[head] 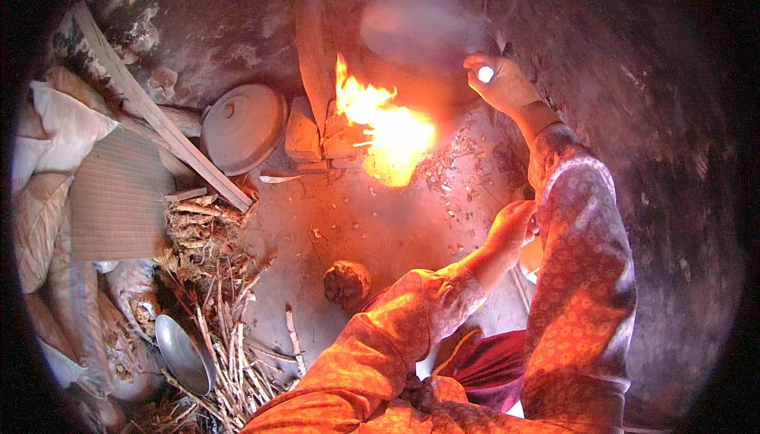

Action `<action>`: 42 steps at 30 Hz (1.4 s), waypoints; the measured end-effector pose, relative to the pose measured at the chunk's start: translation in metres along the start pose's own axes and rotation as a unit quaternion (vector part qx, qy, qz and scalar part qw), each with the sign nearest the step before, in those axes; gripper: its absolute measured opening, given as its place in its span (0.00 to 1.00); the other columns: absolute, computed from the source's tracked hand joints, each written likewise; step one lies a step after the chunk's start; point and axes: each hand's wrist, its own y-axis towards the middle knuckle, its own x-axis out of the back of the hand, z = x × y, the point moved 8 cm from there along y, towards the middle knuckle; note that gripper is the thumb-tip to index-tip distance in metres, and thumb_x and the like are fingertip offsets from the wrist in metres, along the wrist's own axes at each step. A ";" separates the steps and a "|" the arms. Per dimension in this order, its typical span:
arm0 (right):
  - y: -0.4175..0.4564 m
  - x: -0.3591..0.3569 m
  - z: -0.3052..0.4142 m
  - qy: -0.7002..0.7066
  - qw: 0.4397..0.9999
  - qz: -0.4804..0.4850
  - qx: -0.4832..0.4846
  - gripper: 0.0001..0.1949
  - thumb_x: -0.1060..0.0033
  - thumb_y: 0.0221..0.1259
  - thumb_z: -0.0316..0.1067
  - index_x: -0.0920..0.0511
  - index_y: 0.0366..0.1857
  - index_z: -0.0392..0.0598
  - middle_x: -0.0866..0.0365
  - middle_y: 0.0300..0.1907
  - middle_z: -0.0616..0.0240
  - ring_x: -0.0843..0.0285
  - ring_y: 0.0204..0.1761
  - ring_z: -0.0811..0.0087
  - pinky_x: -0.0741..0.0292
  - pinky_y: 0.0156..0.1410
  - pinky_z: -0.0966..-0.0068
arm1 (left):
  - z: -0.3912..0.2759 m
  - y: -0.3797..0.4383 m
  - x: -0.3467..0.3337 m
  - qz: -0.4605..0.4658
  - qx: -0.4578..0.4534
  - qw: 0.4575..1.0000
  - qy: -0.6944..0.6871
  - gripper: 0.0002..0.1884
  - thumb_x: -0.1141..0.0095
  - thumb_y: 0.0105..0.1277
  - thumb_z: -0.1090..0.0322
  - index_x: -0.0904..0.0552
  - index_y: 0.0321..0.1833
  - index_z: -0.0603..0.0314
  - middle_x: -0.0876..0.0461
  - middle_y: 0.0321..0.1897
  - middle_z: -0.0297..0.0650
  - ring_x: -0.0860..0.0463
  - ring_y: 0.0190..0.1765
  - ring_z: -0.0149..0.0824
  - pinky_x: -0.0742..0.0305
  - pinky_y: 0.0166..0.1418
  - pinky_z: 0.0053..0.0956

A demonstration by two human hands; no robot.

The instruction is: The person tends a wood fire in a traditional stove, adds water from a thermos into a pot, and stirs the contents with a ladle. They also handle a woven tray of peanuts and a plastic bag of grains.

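My right hand is raised beside the right side of a smoke-veiled pot. Its thumb and fingers close around a small, bright white round object, too overexposed to identify. Below the pot, tall flames burn in an open hearth. My left hand is lower down, close to my right sleeve, with its fingers curled. The sleeve covers its fingertips, so whether it holds anything is unclear. Just below it, a pale, firelit object shows partly behind the right sleeve.
Bricks and an upright plank flank the fire. A round metal lid leans against the wall. Left are a slanted board, cardboard, sticks and a metal bowl. A dark lump sits on the floor.
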 end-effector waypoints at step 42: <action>-0.402 0.260 -0.036 0.400 0.732 -0.455 -0.313 0.12 0.54 0.60 0.34 0.27 0.41 0.37 0.21 0.33 0.49 0.18 0.32 0.57 0.20 0.37 0.68 | 0.046 -0.030 0.004 -0.030 0.041 0.999 0.013 0.08 0.41 0.56 0.59 0.25 0.26 0.49 0.29 0.18 0.27 0.28 0.19 0.24 0.33 0.22 0.18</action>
